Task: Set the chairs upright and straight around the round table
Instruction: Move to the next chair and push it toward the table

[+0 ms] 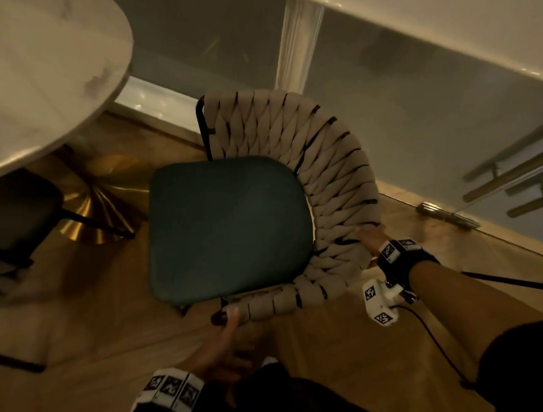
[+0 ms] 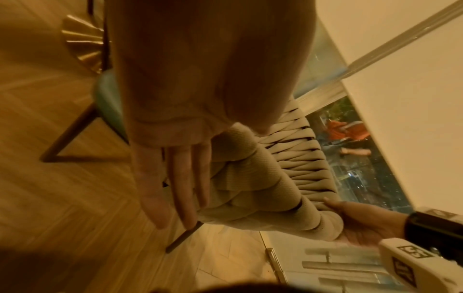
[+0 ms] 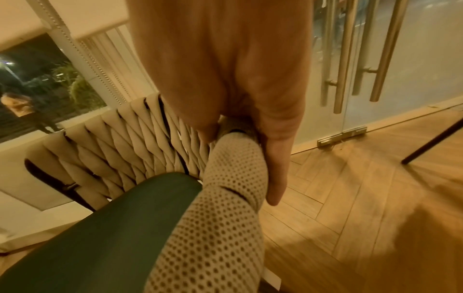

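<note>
A chair with a dark green seat (image 1: 227, 220) and a beige woven backrest (image 1: 324, 160) stands upright on its legs near the round marble table (image 1: 40, 75). My right hand (image 1: 369, 237) grips the backrest's rim at its right side, thumb inside and fingers (image 3: 274, 170) outside. In the left wrist view my right hand (image 2: 355, 224) cups that same rim. My left hand (image 1: 229, 332) touches the near end of the woven rim. Its fingers (image 2: 175, 188) lie straight along the outside of the weave.
The table's gold fluted pedestal (image 1: 105, 213) stands left of the chair. Another dark-seated chair (image 1: 18, 213) is tucked under the table's near edge. A frosted glass door with brass handles (image 1: 511, 176) lies to the right. A dark chair leg (image 3: 431, 142) stands on the wooden floor.
</note>
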### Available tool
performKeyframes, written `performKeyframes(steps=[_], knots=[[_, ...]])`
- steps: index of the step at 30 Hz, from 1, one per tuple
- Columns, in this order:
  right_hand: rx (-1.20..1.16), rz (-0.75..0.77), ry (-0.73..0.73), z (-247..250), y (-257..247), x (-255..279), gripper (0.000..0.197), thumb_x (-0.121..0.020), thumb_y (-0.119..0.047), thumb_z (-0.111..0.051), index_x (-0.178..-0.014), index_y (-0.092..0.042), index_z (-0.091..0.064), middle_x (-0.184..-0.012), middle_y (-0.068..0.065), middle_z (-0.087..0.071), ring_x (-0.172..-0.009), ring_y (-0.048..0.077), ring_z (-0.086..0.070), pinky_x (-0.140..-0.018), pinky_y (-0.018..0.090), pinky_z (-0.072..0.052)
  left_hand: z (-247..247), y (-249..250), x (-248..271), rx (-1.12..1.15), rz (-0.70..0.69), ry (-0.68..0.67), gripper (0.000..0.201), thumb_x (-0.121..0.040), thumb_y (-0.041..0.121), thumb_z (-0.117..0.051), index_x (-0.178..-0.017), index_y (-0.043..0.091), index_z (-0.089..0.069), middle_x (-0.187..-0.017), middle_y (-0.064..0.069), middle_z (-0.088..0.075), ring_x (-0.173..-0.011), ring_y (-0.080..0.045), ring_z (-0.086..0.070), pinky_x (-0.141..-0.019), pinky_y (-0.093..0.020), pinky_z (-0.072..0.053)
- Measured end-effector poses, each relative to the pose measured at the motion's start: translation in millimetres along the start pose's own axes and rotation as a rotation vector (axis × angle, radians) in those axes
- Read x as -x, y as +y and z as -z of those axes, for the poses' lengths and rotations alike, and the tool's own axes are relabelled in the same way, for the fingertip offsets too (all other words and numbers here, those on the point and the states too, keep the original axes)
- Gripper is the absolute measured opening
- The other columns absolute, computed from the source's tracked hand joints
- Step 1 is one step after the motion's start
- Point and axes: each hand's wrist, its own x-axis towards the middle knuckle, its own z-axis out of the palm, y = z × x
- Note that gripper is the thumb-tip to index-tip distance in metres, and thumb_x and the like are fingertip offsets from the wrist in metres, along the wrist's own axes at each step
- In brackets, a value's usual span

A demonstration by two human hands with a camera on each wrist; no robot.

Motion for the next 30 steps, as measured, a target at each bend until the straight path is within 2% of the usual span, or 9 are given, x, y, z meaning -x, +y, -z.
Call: performKeyframes(steps=[4,10,14,18,20,23,25,27,30], knots=[[0.066,0.038,0.019,10,15,-2,0.076,-0.092,-0.045,-0.046,-0.148,-0.005,-0.014,-0.147,0.025,-0.034,-0.125,0.046,-0.045,-0.101,0.054,-0.043,-9,2,-5,0.008,-0.07,0.008,0.049,-0.093,0.052,-0.039,-0.129,0.019,-0.043,-0.115,-0.01,-0.067,-0.095,-0.027,-0.068,-0.078,-0.04,-0.054],[-0.031,0.08,-0.059,4,3,2,0.074,-0.09,-0.04,-0.057,-0.142,-0.006,-0.018,-0.138,0.028,-0.041,-0.117,0.048,-0.05,-0.087,0.061,-0.051,-22,-4,-8,0.185,-0.152,0.121,0.035,-0.089,0.051,-0.05,-0.112,0.025,-0.057,-0.11,-0.007,-0.069,-0.102,-0.026,-0.066,-0.069,-0.04,-0.057],[0.034,0.099,0.01,-5,13,10,0.082,-0.092,-0.044,-0.05,-0.146,0.003,-0.01,-0.14,0.031,-0.042,-0.121,0.047,-0.048,-0.097,0.059,-0.045,-12,-7,-10,0.102,-0.282,0.214,0.049,-0.072,0.065,-0.061,-0.098,0.024,-0.063,-0.096,-0.004,-0.074,-0.096,-0.025,-0.069,-0.074,-0.04,-0.057],[0.097,0.1,0.004,-15,55,38,0.073,-0.097,-0.044,-0.039,-0.146,0.005,-0.015,-0.141,0.032,-0.04,-0.122,0.045,-0.048,-0.102,0.052,-0.042,1,-26,-6,-0.014,-0.339,0.272,0.022,-0.092,0.032,-0.055,-0.093,0.013,-0.066,-0.077,0.005,-0.072,-0.095,-0.023,-0.069,-0.068,-0.012,-0.05],[0.088,0.145,-0.022,-19,73,48,0.066,-0.097,-0.044,-0.037,-0.141,0.004,-0.031,-0.136,0.032,-0.045,-0.113,0.039,-0.052,-0.1,0.047,-0.044,11,-25,-2,-0.086,-0.313,0.261,0.025,-0.092,0.035,-0.052,-0.085,0.015,-0.066,-0.081,0.001,-0.07,-0.095,-0.023,-0.068,-0.075,-0.016,-0.049],[0.022,0.2,0.012,-30,78,65,0.061,-0.096,-0.041,-0.044,-0.133,0.007,-0.035,-0.128,0.028,-0.049,-0.094,0.027,-0.049,-0.089,0.042,-0.049,34,-15,-6,-0.118,-0.329,0.4,0.033,-0.089,0.031,-0.06,-0.06,0.016,-0.062,-0.054,0.008,-0.063,-0.065,-0.011,-0.06,-0.064,-0.023,-0.044],[-0.057,0.217,-0.026,-39,71,80,0.047,-0.097,-0.033,-0.045,-0.125,0.004,-0.038,-0.119,0.024,-0.053,-0.085,0.021,-0.051,-0.075,0.034,-0.05,52,-3,-11,-0.126,-0.341,0.508,0.039,-0.09,0.03,-0.06,-0.056,0.011,-0.06,-0.056,-0.004,-0.061,-0.063,-0.019,-0.057,-0.066,-0.031,-0.041],[-0.129,0.259,-0.144,-48,59,96,0.036,-0.096,-0.033,-0.047,-0.115,-0.003,-0.047,-0.106,0.013,-0.059,-0.078,0.012,-0.054,-0.063,0.025,-0.051,72,10,-19,-0.103,-0.357,0.591,0.039,-0.091,0.035,-0.056,-0.066,0.007,-0.064,-0.072,-0.016,-0.065,-0.078,-0.026,-0.063,-0.073,-0.034,-0.044],[-0.181,0.307,-0.216,-57,44,101,0.056,-0.075,-0.063,-0.059,-0.11,-0.021,-0.052,-0.119,0.017,-0.061,-0.098,0.026,-0.064,-0.084,0.044,-0.057,94,36,-36,0.049,-0.354,0.676,0.044,-0.092,0.043,-0.051,-0.096,0.001,-0.065,-0.097,-0.02,-0.068,-0.089,-0.032,-0.066,-0.078,-0.043,-0.05]])
